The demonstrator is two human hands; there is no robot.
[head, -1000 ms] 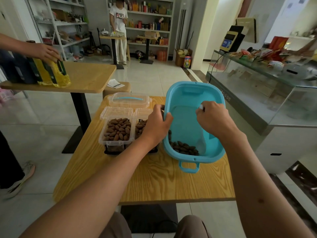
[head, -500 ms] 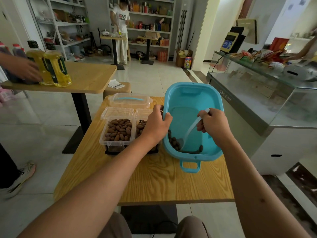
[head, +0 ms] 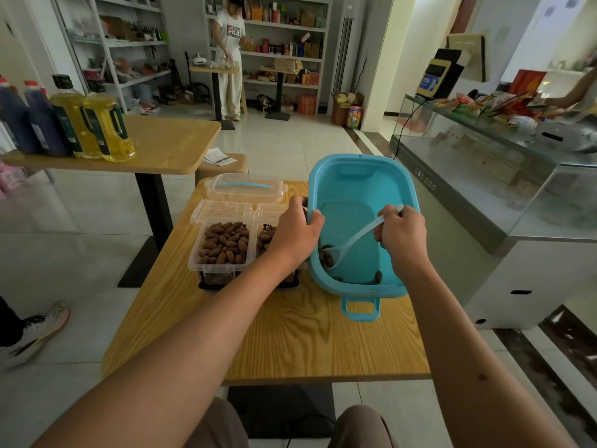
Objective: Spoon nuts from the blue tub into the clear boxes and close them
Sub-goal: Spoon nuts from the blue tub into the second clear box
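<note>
Blue tub (head: 361, 176) on wooden table (head: 290, 344), tipped by left hand (head: 295, 232) gripping its rim to pool remaining nuts (head: 328, 258); clear boxes (head: 224, 244) alongside, lids open for filling; white spoon (head: 355, 239) clasped in right hand (head: 402, 236), scooping.

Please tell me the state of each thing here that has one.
blue tub: tilted, nearly empty
spoon: in tub, scooping nuts
left clear box: open, full
closed clear box: lid shut
left hand: grips tub rim
right hand: holds spoon
</note>
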